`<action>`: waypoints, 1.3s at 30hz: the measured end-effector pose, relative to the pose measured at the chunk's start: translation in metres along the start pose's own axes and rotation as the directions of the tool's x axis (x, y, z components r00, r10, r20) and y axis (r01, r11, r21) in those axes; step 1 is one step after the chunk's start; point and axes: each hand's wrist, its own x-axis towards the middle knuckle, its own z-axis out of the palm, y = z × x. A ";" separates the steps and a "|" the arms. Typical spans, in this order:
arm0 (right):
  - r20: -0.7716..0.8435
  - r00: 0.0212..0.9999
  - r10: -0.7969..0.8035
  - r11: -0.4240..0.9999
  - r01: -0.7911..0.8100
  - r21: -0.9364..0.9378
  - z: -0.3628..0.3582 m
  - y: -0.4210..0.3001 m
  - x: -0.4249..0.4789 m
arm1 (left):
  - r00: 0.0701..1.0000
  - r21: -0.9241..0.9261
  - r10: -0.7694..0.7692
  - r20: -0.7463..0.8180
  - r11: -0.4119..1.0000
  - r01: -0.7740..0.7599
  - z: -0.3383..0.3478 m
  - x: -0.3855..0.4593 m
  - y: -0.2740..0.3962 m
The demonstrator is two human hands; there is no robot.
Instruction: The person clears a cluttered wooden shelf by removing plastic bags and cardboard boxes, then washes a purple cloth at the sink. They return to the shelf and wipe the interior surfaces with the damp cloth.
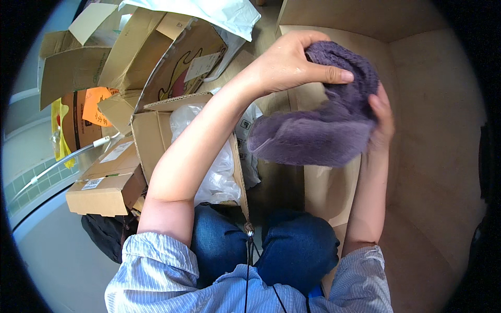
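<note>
A purple-grey plush cloth [313,137] is bunched and partly folded between my two hands at the upper right. My left hand [301,64] grips its top edge, thumb across the front, with drops of water on the skin. At the cloth's right side, my right hand [381,117] holds it, the palm partly hidden behind it. One thick flap of the cloth hangs out to the left, slightly blurred. Behind and below the cloth is a pale wooden cabinet or box interior [426,129].
Left of my knees, an open cardboard box [152,133] holds clear plastic bags [221,180]. More cardboard boxes [98,172] are piled farther left, beside a metal pole with a white end [74,154]. A white plastic bag [219,13] lies at the top.
</note>
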 end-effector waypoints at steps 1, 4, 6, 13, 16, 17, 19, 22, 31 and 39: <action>-0.053 0.999 -0.008 0.994 0.002 -0.106 -0.002 0.008 0.004 | 1.000 -0.052 -0.019 -0.019 0.998 0.018 0.001 0.000 0.003; -0.038 0.993 -0.109 0.871 0.077 -0.484 -0.012 0.033 0.012 | 0.992 -0.092 -0.099 -0.078 0.991 0.092 0.003 0.001 0.002; -0.033 0.988 -0.153 0.801 0.104 -0.590 -0.026 0.046 0.013 | 0.992 0.099 -0.058 -0.115 0.993 0.069 0.002 0.001 -0.001; -0.341 0.909 0.241 0.963 -0.182 0.198 -0.031 0.049 0.005 | 0.984 0.358 -0.102 -0.147 0.922 0.149 0.008 -0.006 -0.008; -0.457 0.810 0.366 0.891 -0.162 0.425 -0.039 0.027 0.001 | 0.979 0.810 -0.031 -0.203 0.556 0.185 0.029 -0.035 -0.012; -0.466 0.809 0.358 0.892 -0.149 0.426 -0.045 0.024 -0.007 | 0.988 0.910 0.005 -0.153 0.391 0.139 0.038 -0.052 -0.013; -0.493 0.823 0.284 0.926 -0.102 0.363 -0.056 0.020 -0.026 | 0.974 0.960 -0.180 0.137 0.265 -0.086 0.044 -0.083 0.004; -0.519 0.834 0.188 0.958 -0.039 0.284 -0.069 0.017 -0.037 | 0.496 0.809 -0.640 0.587 0.494 -0.320 0.028 -0.088 0.030; -0.533 0.844 0.057 0.977 0.062 0.203 -0.087 0.034 -0.059 | 0.616 0.874 -0.718 0.325 -0.021 -0.486 -0.036 -0.087 0.032; -0.494 0.867 -0.062 0.977 0.154 0.148 -0.118 0.038 -0.045 | 0.829 0.930 -0.545 0.127 -0.224 -0.290 -0.136 -0.117 0.040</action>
